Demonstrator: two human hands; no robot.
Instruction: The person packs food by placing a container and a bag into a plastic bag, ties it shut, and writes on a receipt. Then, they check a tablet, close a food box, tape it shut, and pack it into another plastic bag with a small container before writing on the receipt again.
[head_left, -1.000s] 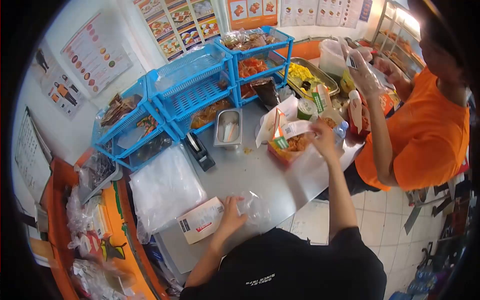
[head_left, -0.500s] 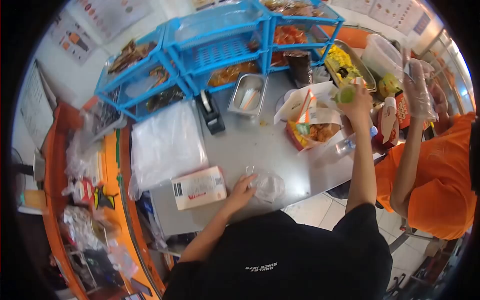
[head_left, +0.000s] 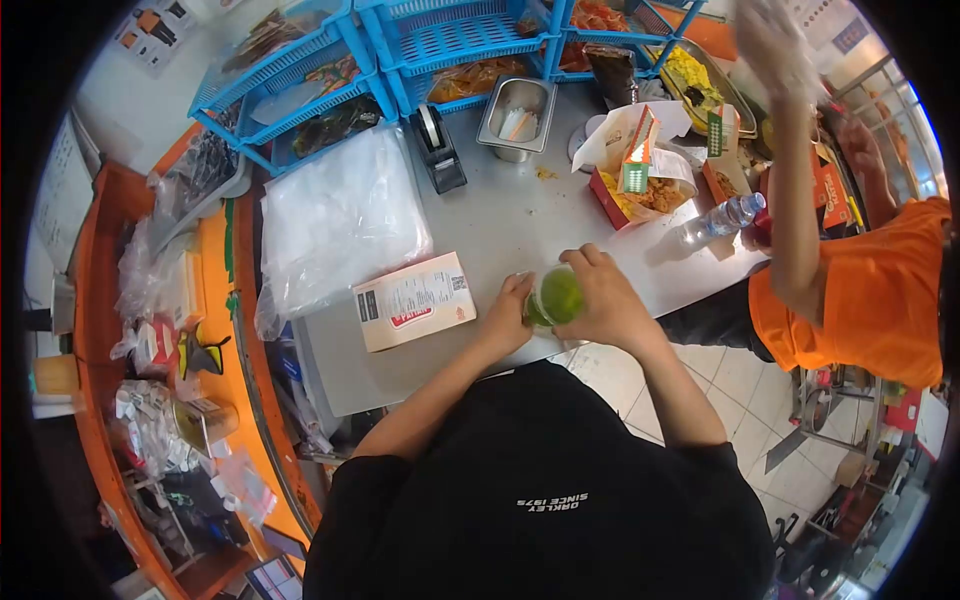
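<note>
**Green cup, two hands, right at the bench edge**

L to R: a stack of clear bags (head_left: 340, 215) lies at 10 o'clock of the cup, and a labelled box (head_left: 415, 300) at 9, just beside it. Left hand (head_left: 508, 318) has its fingers closed on the left side of the green cup (head_left: 556, 297). Right hand (head_left: 605, 305) has its fingers wrapped over the top & right side. The cup sits at the near edge of the bench (head_left: 520, 215), btw both hands. Imo to do this well: hold it upright, grip firm but no squeezing, and work over the steel, not the floor. Open food box (head_left: 607, 192) at 1, water bottle (head_left: 715, 220) at 2, co-worker's gloved hand (head_left: 775, 40) well apart.
</note>
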